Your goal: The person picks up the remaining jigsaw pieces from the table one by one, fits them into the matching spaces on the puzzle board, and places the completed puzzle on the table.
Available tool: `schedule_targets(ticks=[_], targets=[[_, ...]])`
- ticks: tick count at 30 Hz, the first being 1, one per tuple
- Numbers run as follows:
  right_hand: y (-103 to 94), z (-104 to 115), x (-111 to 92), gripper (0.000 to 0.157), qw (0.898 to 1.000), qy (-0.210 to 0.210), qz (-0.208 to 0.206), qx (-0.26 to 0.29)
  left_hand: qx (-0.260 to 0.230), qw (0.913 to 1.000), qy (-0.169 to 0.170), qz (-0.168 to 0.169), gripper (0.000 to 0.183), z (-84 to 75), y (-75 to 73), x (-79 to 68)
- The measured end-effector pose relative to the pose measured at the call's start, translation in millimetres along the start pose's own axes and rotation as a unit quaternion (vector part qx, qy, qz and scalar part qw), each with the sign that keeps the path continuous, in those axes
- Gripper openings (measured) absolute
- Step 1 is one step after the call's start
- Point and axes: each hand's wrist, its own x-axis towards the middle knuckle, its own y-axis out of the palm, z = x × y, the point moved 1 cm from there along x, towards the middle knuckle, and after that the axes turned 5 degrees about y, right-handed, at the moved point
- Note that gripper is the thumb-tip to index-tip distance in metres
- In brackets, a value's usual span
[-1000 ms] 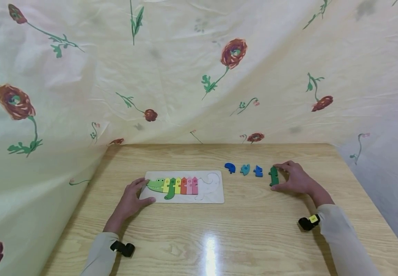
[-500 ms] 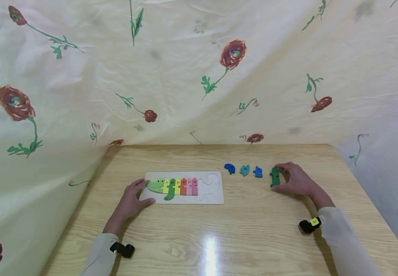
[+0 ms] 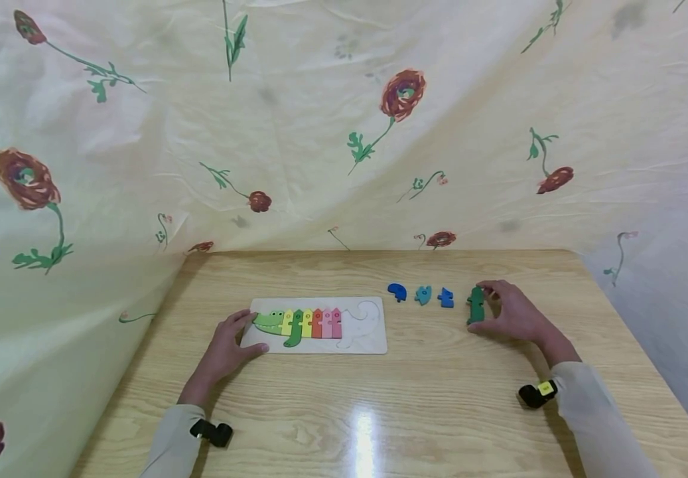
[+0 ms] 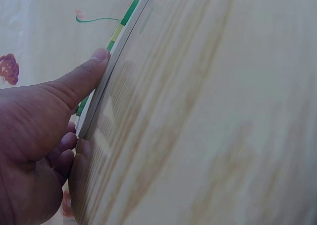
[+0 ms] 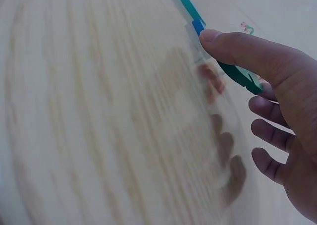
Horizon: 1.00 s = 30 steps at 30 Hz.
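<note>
A pale crocodile puzzle board [image 3: 373, 342] lies left of the table's middle. A green head piece [image 3: 269, 322] and a row of yellow, green, red and pink pieces [image 3: 318, 323] fill its left part; a bare outline with a curled tail shows on the right. My left hand [image 3: 227, 345] holds the board's left end, thumb on the near edge, fingers about the far left corner. My right hand [image 3: 513, 313] pinches a green puzzle piece [image 3: 476, 305] by its two ends between thumb and index finger. In the right wrist view this piece [image 5: 240, 77] appears tilted and raised off the table.
Left of my right hand lie a dark blue curved piece [image 3: 397, 292], a light blue piece [image 3: 423, 295] and a blue piece [image 3: 446, 297]. The wooden table [image 3: 427, 411] ends at a flowered cloth [image 3: 320, 166] behind and to the left.
The green piece and my right hand have shifted slightly to the right. My left hand and the board look unchanged.
</note>
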Motion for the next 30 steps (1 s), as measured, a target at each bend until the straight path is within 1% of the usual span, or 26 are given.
schedule_targets(ticks=[5,13,20,25,30], targets=[[-1.8,10,-1,0.103,1.0,-0.009,-0.011,-0.005,0.001,1.0,-0.002,0.001,0.087,0.1,-0.4,0.1],[-3.8,31,1,0.099,0.999,-0.025,-0.026,-0.013,0.003,1.0,-0.003,0.003,0.087,0.5,-0.5,0.4],[-5.8,52,1,0.098,0.999,-0.021,-0.028,-0.01,0.003,1.0,-0.002,0.003,0.087,1.3,0.0,0.5],[-5.0,66,3,0.096,0.999,-0.028,-0.036,-0.018,0.001,1.0,0.002,0.001,0.087,1.1,-0.3,0.3],[-3.6,76,6,0.098,0.998,-0.032,-0.043,-0.019,0.002,1.0,0.002,0.001,0.086,0.7,-0.3,0.5]])
